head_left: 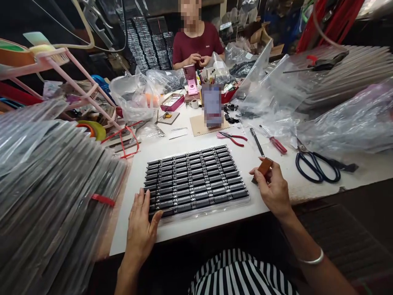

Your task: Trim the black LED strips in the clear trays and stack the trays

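A clear tray (202, 209) filled with rows of black comb-like parts (196, 178) lies on the white table. My left hand (141, 223) rests against the tray's left front corner, fingers extended and thumb apart. To the right of the tray, my right hand (272, 186) grips a small brown block (265, 165) between thumb and fingers, just above the table. A dark edge shows under the block.
Red-handled pliers (235, 139), a black pen-like tool (256, 141), a red screwdriver (278, 144) and large scissors (317, 166) lie behind and right. Bundled plastic sleeves (58, 196) fill the left side. Across the table a person (198, 45) sits behind a propped phone (212, 105).
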`<action>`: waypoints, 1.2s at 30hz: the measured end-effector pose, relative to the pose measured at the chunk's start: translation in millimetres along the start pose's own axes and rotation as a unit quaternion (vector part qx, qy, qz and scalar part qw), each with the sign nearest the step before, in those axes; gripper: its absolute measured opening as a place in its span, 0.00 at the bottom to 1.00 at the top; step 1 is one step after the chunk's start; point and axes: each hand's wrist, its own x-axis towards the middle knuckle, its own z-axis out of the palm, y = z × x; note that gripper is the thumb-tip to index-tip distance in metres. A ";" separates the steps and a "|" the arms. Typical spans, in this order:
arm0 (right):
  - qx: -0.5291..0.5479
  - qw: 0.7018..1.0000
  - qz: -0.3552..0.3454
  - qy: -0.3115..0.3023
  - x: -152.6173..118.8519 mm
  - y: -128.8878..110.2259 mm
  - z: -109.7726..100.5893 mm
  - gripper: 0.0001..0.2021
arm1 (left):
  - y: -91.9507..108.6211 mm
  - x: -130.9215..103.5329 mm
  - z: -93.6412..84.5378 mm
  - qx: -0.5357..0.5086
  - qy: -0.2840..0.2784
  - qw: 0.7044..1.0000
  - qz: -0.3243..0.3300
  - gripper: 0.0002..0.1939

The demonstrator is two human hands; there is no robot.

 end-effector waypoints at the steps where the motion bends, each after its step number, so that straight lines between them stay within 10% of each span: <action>1: 0.007 1.000 0.007 0.006 0.7 -0.2 -0.4 0.21 | -0.2 0.0 -0.7 -0.001 -0.003 1.000 -0.001 0.34; 17: 0.065 0.996 0.055 0.037 -2.0 -6.3 -7.7 0.17 | 13.5 -4.1 -17.6 -0.104 0.061 0.989 -0.080 0.29; 36: -0.097 0.991 -0.065 0.066 23.6 -7.5 11.4 0.17 | 4.0 -34.5 -16.0 0.081 -0.014 0.997 0.000 0.37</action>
